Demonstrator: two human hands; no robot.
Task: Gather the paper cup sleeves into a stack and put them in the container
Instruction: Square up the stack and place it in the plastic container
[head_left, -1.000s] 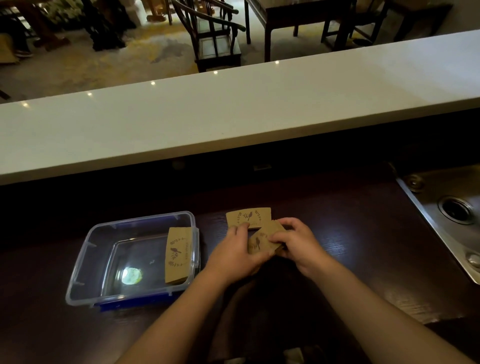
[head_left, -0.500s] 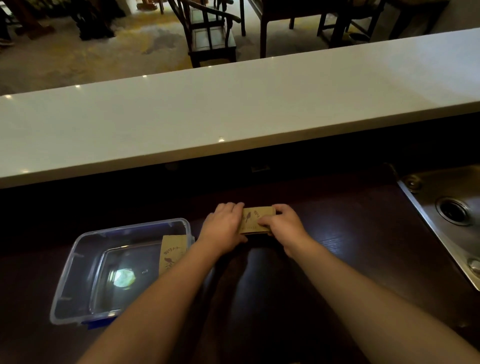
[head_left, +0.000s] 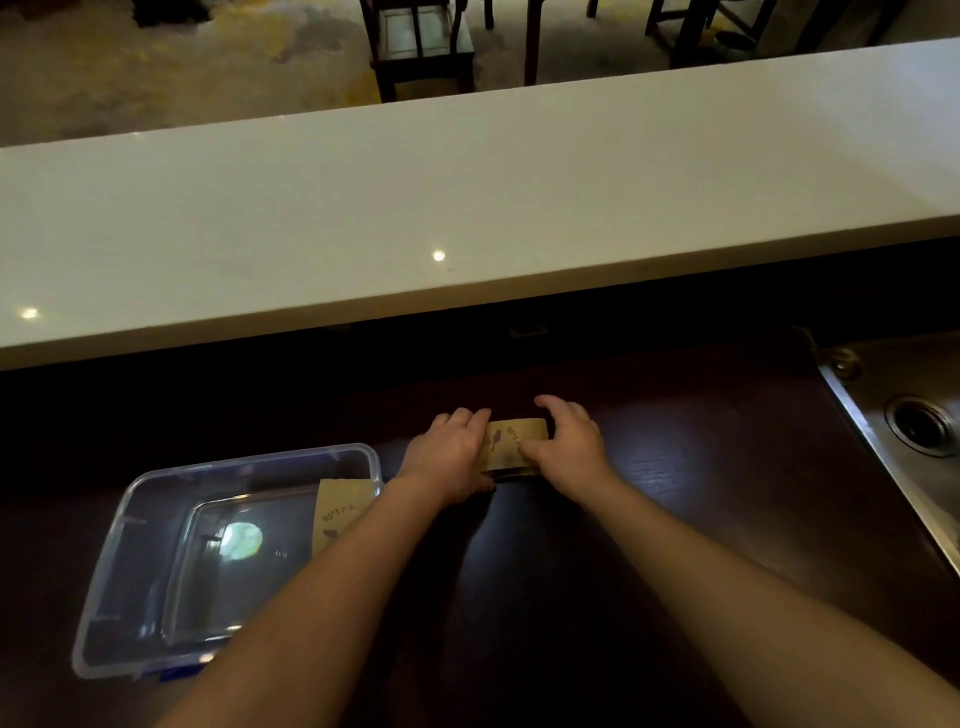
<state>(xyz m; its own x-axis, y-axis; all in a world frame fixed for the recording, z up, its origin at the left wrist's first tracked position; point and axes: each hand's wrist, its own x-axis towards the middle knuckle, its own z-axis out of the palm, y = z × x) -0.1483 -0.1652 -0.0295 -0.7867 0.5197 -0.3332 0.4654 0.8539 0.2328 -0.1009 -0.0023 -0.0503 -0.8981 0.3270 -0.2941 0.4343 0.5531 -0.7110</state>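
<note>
Since the frame half a second back, both hands are sitting in nearly the same pose on the sleeve stack; the right hand's fingers are now lifting and spreading slightly over its far right corner. Left hand (head_left: 451, 457) is lying on the left end of the stack of paper cup sleeves (head_left: 511, 444), fingers curled over its far edge, thumb at the near edge. Right hand (head_left: 569, 447) is bracketing the right end, fingers arching over the far corner and thumb pressing on the top face. Stack is resting flat on the dark tabletop (head_left: 701, 483), squeezed between the two hands, bird print facing up. Number of sleeves in it: cannot tell.

Clear plastic container (head_left: 135, 525) is sitting on the tabletop just left of the left forearm, apart from the stack. One sleeve (head_left: 340, 512) is leaning inside against the container's right wall, partly hidden by the forearm.

Steel sink (head_left: 904, 415) is showing at the right edge. White counter (head_left: 467, 208) is running across beyond the hands.
</note>
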